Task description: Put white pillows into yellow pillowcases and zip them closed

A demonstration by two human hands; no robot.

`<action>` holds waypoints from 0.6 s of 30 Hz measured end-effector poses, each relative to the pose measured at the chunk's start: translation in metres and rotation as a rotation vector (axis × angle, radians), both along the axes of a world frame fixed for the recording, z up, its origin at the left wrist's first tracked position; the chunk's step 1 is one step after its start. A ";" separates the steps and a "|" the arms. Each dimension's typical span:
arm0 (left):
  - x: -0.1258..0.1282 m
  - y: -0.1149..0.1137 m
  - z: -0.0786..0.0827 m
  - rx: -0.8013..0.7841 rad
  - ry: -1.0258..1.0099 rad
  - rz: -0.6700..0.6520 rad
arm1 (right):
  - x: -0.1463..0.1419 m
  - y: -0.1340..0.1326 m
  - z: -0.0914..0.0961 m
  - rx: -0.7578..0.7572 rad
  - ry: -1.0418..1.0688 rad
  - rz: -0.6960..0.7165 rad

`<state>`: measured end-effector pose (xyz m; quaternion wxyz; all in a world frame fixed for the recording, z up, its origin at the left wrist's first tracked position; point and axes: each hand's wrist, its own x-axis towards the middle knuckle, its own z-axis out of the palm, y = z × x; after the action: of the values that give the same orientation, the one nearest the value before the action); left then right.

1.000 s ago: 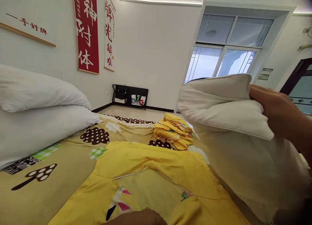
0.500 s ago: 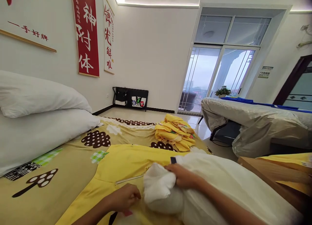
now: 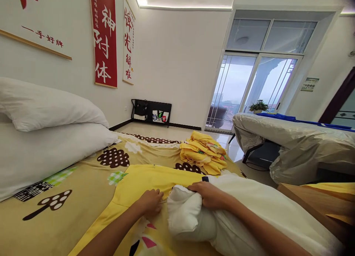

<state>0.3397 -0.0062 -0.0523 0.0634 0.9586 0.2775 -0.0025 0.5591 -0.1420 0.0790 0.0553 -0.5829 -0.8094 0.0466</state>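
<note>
A bare white pillow (image 3: 249, 215) lies on the bed in front of me, over a flat yellow pillowcase (image 3: 144, 182) with a cartoon print. My right hand (image 3: 209, 195) grips the bunched corner of the pillow. My left hand (image 3: 151, 202) rests with closed fingers on the pillowcase at its zip edge, just left of that pillow corner; whether it pinches the fabric is hard to tell.
Two white pillows (image 3: 50, 130) are stacked at the left on the mushroom-print sheet (image 3: 69, 174). A crumpled pile of yellow cloth (image 3: 203, 152) lies at the bed's far edge. A plastic-covered table (image 3: 299, 141) stands at the right, a wooden edge (image 3: 313, 202) nearer. Balcony doors are behind.
The pillow came down from in front of my face onto the yellow pillowcase. My right hand now holds its corner low, and my left hand has slid forward to the pillowcase opening.
</note>
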 end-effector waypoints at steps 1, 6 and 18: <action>0.005 0.004 -0.003 0.001 0.000 0.007 | 0.003 0.003 0.009 0.019 0.034 0.000; 0.018 0.018 -0.016 -0.021 -0.057 0.037 | 0.007 0.018 0.005 0.009 0.168 -0.047; -0.002 0.047 -0.036 -0.249 -0.416 0.140 | -0.011 0.026 -0.054 -0.122 -0.159 0.086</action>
<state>0.3377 0.0407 -0.0882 0.2365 0.9019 0.3216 0.1649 0.5484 -0.1162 0.0249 -0.0468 -0.5519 -0.8310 0.0518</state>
